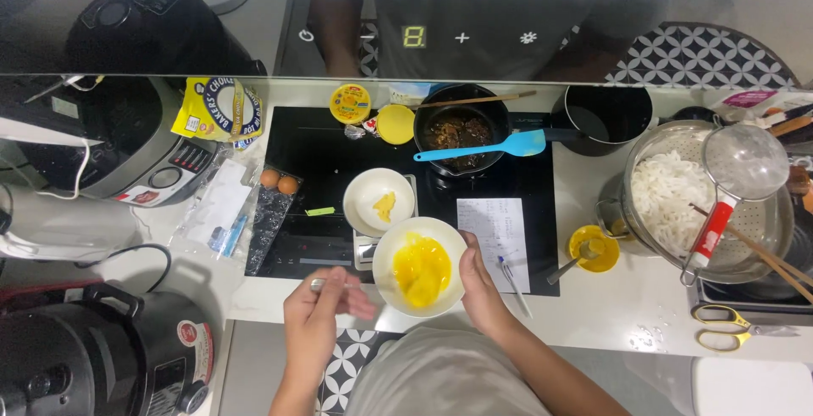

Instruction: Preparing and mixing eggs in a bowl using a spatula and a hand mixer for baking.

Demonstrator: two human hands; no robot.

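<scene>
At the desk's front edge, the right hand cups a white bowl of beaten egg, bracing it, while the left hand, fingers closed on a metal utensil, points it into the bowl. Beyond, a blue spatula rests across a dark pot.

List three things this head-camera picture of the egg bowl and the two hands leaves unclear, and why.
- Utensil in the left hand: the fingers hide its end.
- Dark pot at the back: contents too dark to tell.
- White bowl underside: the right hand covers that edge.
- Paper sheet: writing too small.
</scene>
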